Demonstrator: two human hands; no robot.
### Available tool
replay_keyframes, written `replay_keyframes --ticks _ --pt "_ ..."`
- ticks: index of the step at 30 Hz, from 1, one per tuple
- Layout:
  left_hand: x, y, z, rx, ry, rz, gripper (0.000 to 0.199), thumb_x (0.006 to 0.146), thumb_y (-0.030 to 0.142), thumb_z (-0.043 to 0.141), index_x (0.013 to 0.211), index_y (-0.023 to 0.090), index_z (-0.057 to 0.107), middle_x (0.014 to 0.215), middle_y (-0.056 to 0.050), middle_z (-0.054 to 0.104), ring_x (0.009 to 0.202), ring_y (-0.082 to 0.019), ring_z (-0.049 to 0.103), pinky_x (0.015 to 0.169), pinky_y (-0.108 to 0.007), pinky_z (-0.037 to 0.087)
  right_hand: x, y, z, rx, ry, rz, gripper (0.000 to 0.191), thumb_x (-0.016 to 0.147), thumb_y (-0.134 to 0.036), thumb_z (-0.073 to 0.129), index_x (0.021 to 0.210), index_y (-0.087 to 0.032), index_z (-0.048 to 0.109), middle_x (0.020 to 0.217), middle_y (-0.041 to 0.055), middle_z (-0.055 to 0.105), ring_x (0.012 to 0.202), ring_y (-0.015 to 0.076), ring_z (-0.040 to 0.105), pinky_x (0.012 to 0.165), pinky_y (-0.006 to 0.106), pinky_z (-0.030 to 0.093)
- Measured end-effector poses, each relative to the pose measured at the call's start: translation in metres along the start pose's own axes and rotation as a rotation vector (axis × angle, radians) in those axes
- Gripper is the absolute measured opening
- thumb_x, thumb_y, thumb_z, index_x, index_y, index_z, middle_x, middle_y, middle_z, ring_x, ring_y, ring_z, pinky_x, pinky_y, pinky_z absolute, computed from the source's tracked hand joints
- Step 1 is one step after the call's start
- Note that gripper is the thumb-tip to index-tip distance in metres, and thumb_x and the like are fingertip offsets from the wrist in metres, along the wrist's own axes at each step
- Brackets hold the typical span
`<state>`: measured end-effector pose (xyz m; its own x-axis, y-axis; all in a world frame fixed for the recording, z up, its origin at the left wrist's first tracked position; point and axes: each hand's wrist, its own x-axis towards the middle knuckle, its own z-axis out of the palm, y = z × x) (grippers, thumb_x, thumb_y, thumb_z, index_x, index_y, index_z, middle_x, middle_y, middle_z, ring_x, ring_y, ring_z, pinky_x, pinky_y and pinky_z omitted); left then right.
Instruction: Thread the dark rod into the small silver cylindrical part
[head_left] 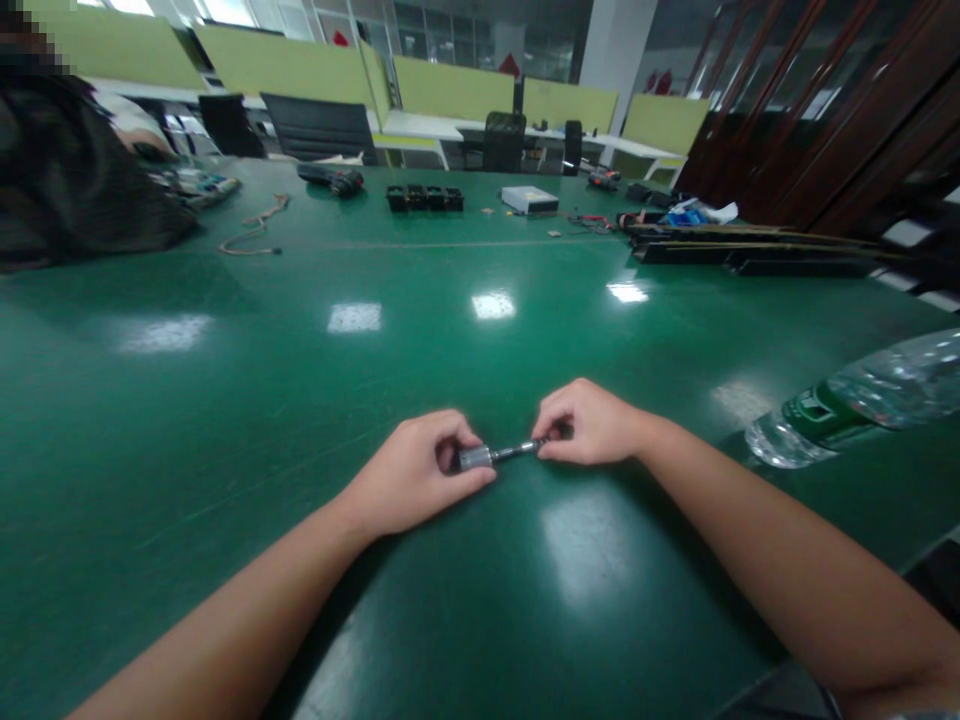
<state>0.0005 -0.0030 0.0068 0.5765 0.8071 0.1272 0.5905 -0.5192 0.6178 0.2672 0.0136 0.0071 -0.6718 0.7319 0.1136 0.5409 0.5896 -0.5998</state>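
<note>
Between thumb and fingers, my left hand grips a small silver metal cylinder that resembles a small motor. A thin metal shaft sticks out of its right end. The fingers of my right hand are pinched on the far end of that shaft, which they partly cover. Cylinder and shaft lie roughly level, in one line, low over the green tabletop. I cannot tell whether they touch the table.
A clear plastic bottle lies to the right of my right forearm. Along the far side are a black power tool, a row of black blocks, a white box and dark metal strips. A person is at the far left.
</note>
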Motion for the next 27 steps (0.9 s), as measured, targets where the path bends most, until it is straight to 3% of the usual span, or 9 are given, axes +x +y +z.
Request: replay_keyframes --ticks 6,11,16,27 --pt "0.0 0.001 -0.001 0.012 -0.004 -0.016 0.028 0.079 0.044 0.071 0.081 0.018 0.064 0.065 0.003 0.056 0.059 -0.013 0.052 0.055 -0.024 0.037 0.003 -0.002 0.008 -0.026 0.063 -0.068 0.011 0.079 -0.023 0.075 0.087 -0.017 0.078 0.084 0.004 0.073 0.076 0.0134 0.065 0.071 0.024 0.047" --pt "-0.002 0.002 -0.001 -0.017 0.0 -0.03 0.031 0.08 0.043 0.071 0.098 0.018 0.065 0.065 0.004 0.057 0.056 -0.012 0.052 0.054 -0.022 0.037 0.009 -0.013 0.023 -0.005 0.132 -0.048 0.021 0.081 -0.028 0.075 0.099 -0.017 0.077 0.092 0.0046 0.075 0.081 0.0141 0.068 0.073 0.024 0.047" --pt "-0.002 0.002 0.0 0.0 0.006 -0.028 0.029 0.082 0.046 0.068 0.083 0.018 0.064 0.061 0.004 0.054 0.055 -0.012 0.05 0.053 -0.023 0.034 0.013 -0.02 0.031 -0.006 0.134 -0.07 0.015 0.084 -0.028 0.073 0.095 -0.019 0.076 0.091 0.0029 0.076 0.081 0.0135 0.068 0.073 0.023 0.047" --pt "-0.001 0.002 0.001 -0.01 0.009 -0.024 0.026 0.077 0.042 0.072 0.085 0.018 0.065 0.062 0.004 0.054 0.056 -0.012 0.05 0.052 -0.022 0.034 0.01 -0.018 0.03 -0.04 0.101 -0.134 0.017 0.082 -0.022 0.07 0.099 -0.019 0.075 0.095 0.0035 0.073 0.085 0.0151 0.067 0.076 0.025 0.048"
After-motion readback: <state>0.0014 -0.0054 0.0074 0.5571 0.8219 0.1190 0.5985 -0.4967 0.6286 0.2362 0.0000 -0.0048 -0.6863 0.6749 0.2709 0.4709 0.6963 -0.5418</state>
